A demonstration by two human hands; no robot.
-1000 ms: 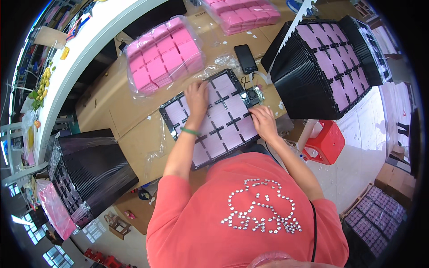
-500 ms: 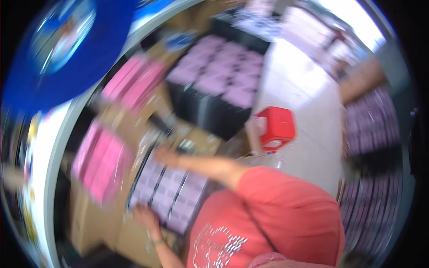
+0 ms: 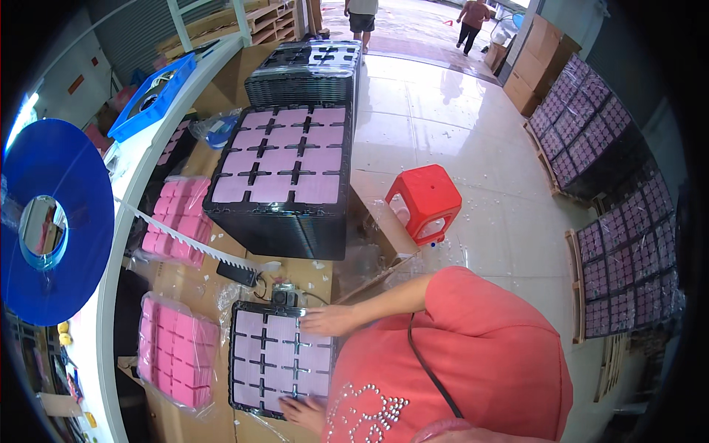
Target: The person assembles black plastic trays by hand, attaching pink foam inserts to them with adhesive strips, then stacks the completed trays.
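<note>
A shallow black tray (image 3: pixel 234 362) with lilac foam-like blocks set in rows lies on the cardboard surface in front of me. My right hand (image 3: pixel 330 320) rests flat over the tray's far right corner, fingers stretched out. Near the tray's close edge, my left hand (image 3: pixel 304 413) lies with spread fingers on the lilac blocks. Neither hand is wrapped around anything. Just beyond the tray stands a small grey device (image 3: pixel 283 295) with a cable. A plastic-wrapped pack of pink blocks (image 3: pixel 177 351) lies to the left of the tray.
A tall stack of black trays (image 3: pixel 277 229) rises farther off, beside a red stool (image 3: pixel 425 199). A large blue disc (image 3: pixel 81 221) and blue bin (image 3: pixel 151 96) are at left. Wrapped stacks (image 3: pixel 628 251) stand on pallets at right. Two people (image 3: pixel 473 22) are in the background.
The view has swung and sharpened, showing more of the far floor. My left hand has shifted from the tray's left edge to its near right part; my right hand stays at the far side.
</note>
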